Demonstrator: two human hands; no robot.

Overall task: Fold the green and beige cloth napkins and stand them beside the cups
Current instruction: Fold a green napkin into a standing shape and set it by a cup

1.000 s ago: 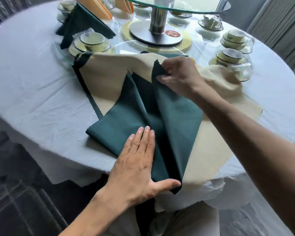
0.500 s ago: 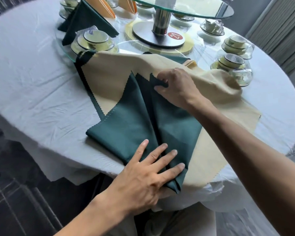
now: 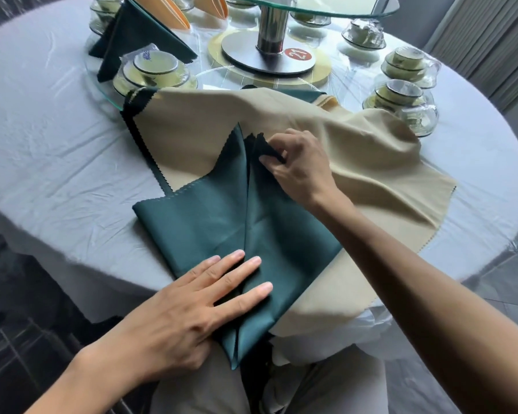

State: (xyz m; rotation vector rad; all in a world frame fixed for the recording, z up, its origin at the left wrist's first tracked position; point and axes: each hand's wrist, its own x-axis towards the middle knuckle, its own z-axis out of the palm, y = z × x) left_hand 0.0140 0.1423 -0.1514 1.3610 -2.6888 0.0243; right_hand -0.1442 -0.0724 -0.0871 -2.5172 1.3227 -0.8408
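White tablecloth (image 3: 57, 162) carries a green napkin (image 3: 210, 222), kite-folded; right hand (image 3: 299, 165) pinches its tip, left hand (image 3: 192, 312) presses flat.

You get one view only, a wide-angle camera on your head, looking forward and steeply down over the near edge of the round worktop (image 3: 57, 162). It sits close: your left hand (image 3: 192, 303) and right hand (image 3: 299, 165) fill the lower and middle frame, forearms running out at the bottom corners. The far side, with the glass turntable (image 3: 311, 7), is cropped by the top edge, and straight lines bow near the borders.
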